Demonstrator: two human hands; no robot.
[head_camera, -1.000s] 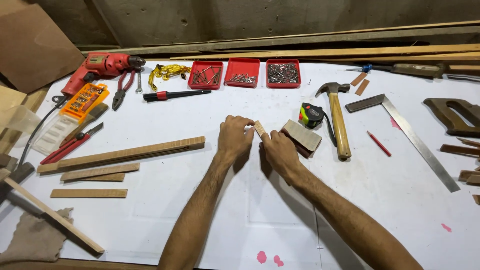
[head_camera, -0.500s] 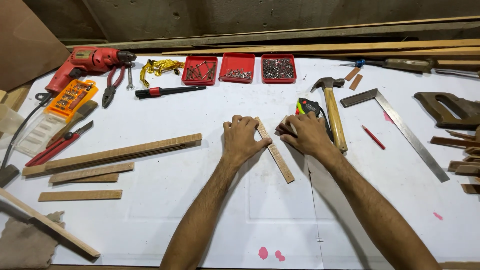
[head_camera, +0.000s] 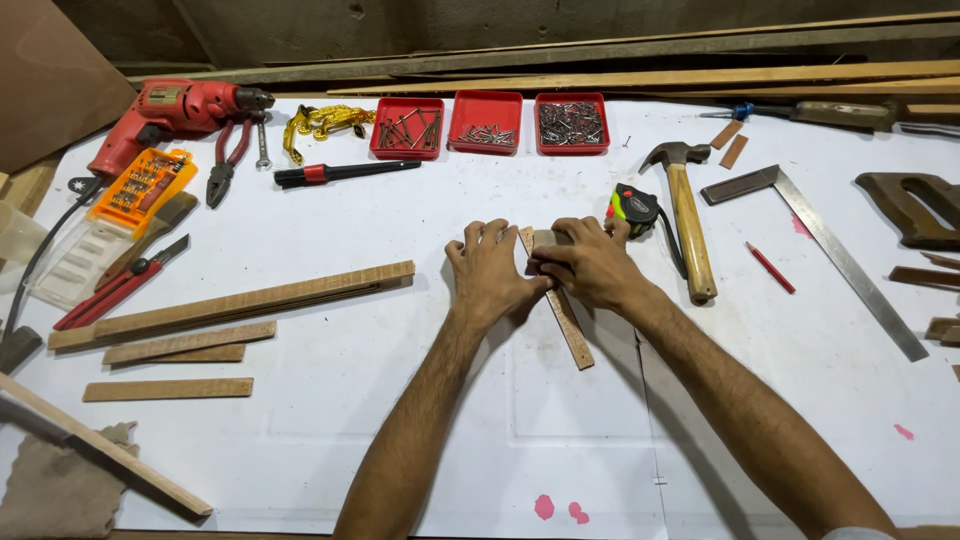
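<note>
White bench (head_camera: 300, 440) now carries the wood strip (head_camera: 565, 320) lying flat. I see my left hand (head_camera: 492, 272) pressing it down, while my right hand (head_camera: 590, 265), back from the tape measure (head_camera: 632, 208), clamps a small block (head_camera: 548, 240) against it.

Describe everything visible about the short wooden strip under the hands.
The wooden strip is a thin, flat, light-brown slat lying on the white tabletop, angled from upper left to lower right. The left hand presses beside its upper end; the right hand holds a small block against it. Its lower half lies uncovered.

Two bare forearms, no watch or rings, with a white sleeve edge (head_camera: 858, 533) at the right elbow
</note>
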